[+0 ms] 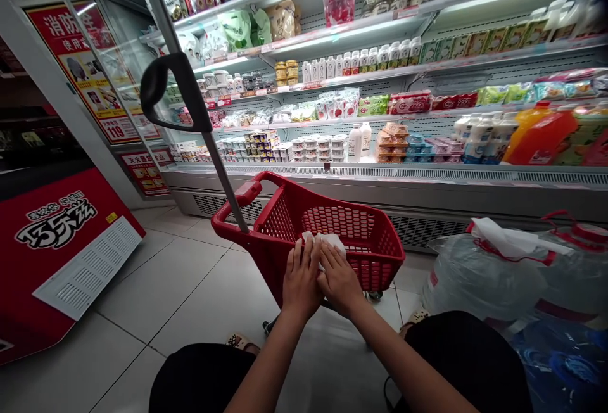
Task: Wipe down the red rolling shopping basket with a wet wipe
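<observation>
Pressing down side by side, the left hand [300, 279] and the right hand [338, 279] lie flat with fingers stretched out on a white cloth [327, 242], which sits on the near rim of a red shopping basket [332, 223]. Neither grip closes around the cloth; both hands rest open on it, palms down, thumbs just beside each other. The basket stands on small wheels on the floor [156, 286], right in front of the crouching person's knees, and its long grey pull handle [185, 83] slants up to the left with a black loop partway along.

The floor is pale, glossy tile with thin dark joints, catching the shelf lights. Behind the basket runs an open chiller cabinet [380, 175] whose lit shelves carry rows of yoghurt cups, milk bottles and packets. Near the right knee lie large clear water jugs [475, 273] with red handles, a crumpled white bag over them. At the left a red freezer chest [61, 254] with white lettering stands against a glass door with red notices.
</observation>
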Demonstrator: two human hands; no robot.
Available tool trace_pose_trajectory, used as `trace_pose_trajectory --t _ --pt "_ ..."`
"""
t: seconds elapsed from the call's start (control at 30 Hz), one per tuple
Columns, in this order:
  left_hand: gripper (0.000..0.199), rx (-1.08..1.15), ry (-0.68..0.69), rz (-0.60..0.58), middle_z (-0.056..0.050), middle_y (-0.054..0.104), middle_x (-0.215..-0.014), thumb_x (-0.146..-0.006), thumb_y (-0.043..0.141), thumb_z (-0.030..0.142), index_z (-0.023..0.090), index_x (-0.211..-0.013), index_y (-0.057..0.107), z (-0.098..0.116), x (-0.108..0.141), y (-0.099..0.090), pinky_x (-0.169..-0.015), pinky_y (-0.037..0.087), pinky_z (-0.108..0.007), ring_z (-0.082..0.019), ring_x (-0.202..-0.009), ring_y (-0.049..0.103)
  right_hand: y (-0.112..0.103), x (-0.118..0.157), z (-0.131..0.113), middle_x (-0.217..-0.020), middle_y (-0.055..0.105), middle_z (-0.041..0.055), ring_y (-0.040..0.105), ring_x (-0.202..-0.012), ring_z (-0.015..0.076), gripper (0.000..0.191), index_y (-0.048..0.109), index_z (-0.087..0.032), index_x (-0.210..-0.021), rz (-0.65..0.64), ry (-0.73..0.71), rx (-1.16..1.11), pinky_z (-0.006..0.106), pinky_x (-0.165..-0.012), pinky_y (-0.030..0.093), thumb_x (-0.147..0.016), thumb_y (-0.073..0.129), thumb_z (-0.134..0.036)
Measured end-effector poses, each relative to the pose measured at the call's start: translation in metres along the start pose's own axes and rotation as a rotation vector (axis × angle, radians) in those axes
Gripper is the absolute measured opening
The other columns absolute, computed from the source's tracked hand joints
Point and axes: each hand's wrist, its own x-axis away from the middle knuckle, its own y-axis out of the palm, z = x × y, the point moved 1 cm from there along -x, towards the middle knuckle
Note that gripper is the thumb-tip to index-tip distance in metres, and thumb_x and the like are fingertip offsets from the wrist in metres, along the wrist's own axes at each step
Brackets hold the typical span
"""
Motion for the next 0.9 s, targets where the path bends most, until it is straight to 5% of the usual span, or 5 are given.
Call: trace_pose_trajectory --t 0.27,0.4,0.57,0.73,0.9 --pt "0.092 -0.03 -0.049 0.049 -0.007 0.026 -0.173 -0.078 0.068 0.019 0.027 -0.163 0.036 -0.047 -0.007 -0.021 -0.131 0.012 -0.059 -0.036 -0.161 0.019 -0.037 0.042 0.063 -0.17 0.034 0.0001 0.033 -0.155 0.0202 0.079 0.009 -0.028 -0.169 -0.001 0.097 0.098 0.048 -0.13 0.024 -0.096 0.034 -0.013" --pt "0.082 -0.005 -0.063 0.055 -0.011 0.038 -0.167 -0.077 0.071 0.02 0.025 -0.156 0.048 -0.047 -0.012 -0.026 -0.131 0.017 -0.057 -0.037 -0.156 0.029 -0.036 0.047 0.078 -0.164 0.045 0.002 0.04 -0.152 0.0213 0.069 0.022 -0.028 -0.168 0.034 0.208 0.064 0.05 -0.128 0.027 -0.1 0.031 -0.017" --pt "0.079 0.018 -0.074 0.04 -0.014 0.043 -0.164 -0.079 0.073 0.023 0.022 -0.155 0.051 -0.026 -0.014 -0.025 -0.13 0.023 -0.054 -0.038 -0.152 0.036 -0.023 0.01 0.034 -0.164 0.044 0.0049 0.036 -0.154 0.0219 0.073 0.027 -0.023 -0.167 0.044 0.144 -0.051 0.049 -0.129 0.029 -0.095 0.035 -0.014" --pt "0.08 -0.033 0.004 0.079 -0.014 0.033 -0.17 -0.097 0.049 0.015 0.013 -0.168 0.014 -0.015 -0.014 -0.029 -0.129 0.028 -0.046 -0.027 -0.157 0.031 -0.017 -0.028 -0.025 -0.169 0.036 0.0059 0.03 -0.157 0.0205 0.078 0.022 -0.018 -0.168 0.014 0.034 -0.227 0.047 -0.129 0.029 -0.092 0.036 -0.013" --pt "0.09 -0.009 0.05 0.085 -0.012 0.021 -0.174 -0.091 0.047 0.007 0.015 -0.169 0.001 -0.015 -0.014 -0.033 -0.129 0.028 -0.046 -0.025 -0.159 0.028 -0.028 -0.014 0.001 -0.165 0.043 0.0033 0.035 -0.154 0.0196 0.074 0.031 -0.022 -0.165 0.01 -0.004 -0.222 0.048 -0.129 0.029 -0.092 0.035 -0.013"
